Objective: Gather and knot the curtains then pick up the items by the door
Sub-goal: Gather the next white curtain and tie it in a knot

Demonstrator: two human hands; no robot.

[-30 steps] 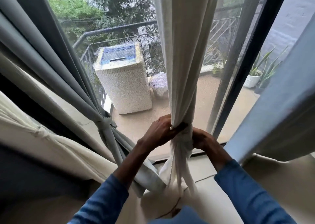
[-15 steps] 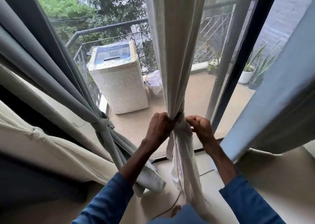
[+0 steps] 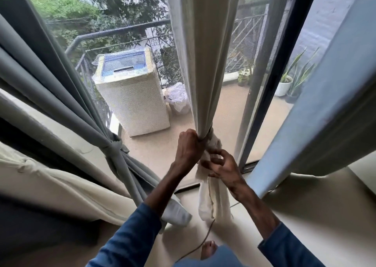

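Head view is showing a grey curtain (image 3: 114, 146) at left, hanging already knotted. At centre, the left hand (image 3: 188, 144) is gripping the gathered neck of the hanging cream curtain (image 3: 203, 63), and the right hand (image 3: 221, 168) is pinching its loose tail. The cloth is looking soft, light and slip-prone, so it is probably best held at the neck.
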